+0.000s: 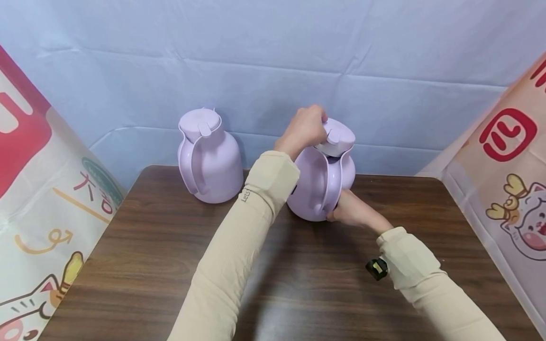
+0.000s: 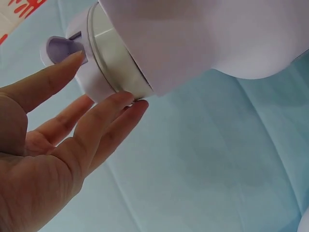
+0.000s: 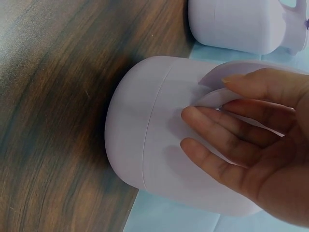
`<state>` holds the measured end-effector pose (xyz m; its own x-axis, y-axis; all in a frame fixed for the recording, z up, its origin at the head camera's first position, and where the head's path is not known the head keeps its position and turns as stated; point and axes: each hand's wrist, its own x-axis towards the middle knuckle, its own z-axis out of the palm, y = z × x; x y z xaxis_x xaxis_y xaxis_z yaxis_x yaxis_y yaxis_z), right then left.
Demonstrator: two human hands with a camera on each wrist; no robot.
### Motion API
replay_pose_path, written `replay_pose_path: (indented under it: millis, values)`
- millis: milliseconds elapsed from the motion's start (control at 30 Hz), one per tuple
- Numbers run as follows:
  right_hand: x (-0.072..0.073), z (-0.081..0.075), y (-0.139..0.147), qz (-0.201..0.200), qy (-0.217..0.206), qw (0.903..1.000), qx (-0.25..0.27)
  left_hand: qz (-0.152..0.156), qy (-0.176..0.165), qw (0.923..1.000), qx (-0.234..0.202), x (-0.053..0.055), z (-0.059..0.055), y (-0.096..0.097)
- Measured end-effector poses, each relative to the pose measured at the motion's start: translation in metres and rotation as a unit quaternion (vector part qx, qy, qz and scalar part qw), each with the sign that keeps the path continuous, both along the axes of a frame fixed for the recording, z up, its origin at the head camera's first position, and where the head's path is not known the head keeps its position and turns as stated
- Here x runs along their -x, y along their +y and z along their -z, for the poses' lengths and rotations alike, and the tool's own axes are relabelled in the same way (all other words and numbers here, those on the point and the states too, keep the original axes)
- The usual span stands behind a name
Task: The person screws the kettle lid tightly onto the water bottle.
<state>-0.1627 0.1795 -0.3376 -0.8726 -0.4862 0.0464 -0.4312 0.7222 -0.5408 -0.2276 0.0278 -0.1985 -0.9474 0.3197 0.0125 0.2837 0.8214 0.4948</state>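
Note:
A lilac thermos jug [image 1: 308, 189] stands at the back of the table, its handle facing me. My left hand [image 1: 304, 128] holds its lid [image 1: 340, 131] from the left. The left wrist view shows the thumb at the lid's tab [image 2: 62, 49] and the other fingers along its side. A pale band [image 2: 118, 60] shows between lid and jug rim, so the lid sits raised and tilted. Low on the handle [image 1: 334, 187], my right hand [image 1: 351, 210] pinches it between thumb and fingers. The right wrist view shows those fingers beside the jug's body [image 3: 159, 125].
A second lilac thermos jug [image 1: 219, 166], its lid on, stands to the left on the brown wooden table [image 1: 298, 284]. Behind the table hangs a pale blue cloth [image 1: 256, 71]. Printed sheets with cartoon figures flank it on the left [image 1: 25, 227] and right [image 1: 512, 156].

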Motion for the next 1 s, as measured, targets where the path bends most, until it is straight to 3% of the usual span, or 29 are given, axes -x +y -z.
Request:
replay_pose_path:
  millis: [333,467,1000]
  values:
    - [0.000,0.001,0.001,0.003,0.001,1.0000,-0.001,0.004,-0.030,0.9993,0.023,-0.011,-0.013,0.002]
    - [0.000,0.000,0.001,0.004,-0.005,1.0000,-0.001,-0.010,-0.040,0.9987,0.031,-0.015,-0.017,0.007]
    - [0.001,0.001,0.000,0.002,-0.008,1.0000,-0.002,-0.038,-0.021,0.9988,0.022,-0.014,-0.014,0.006]
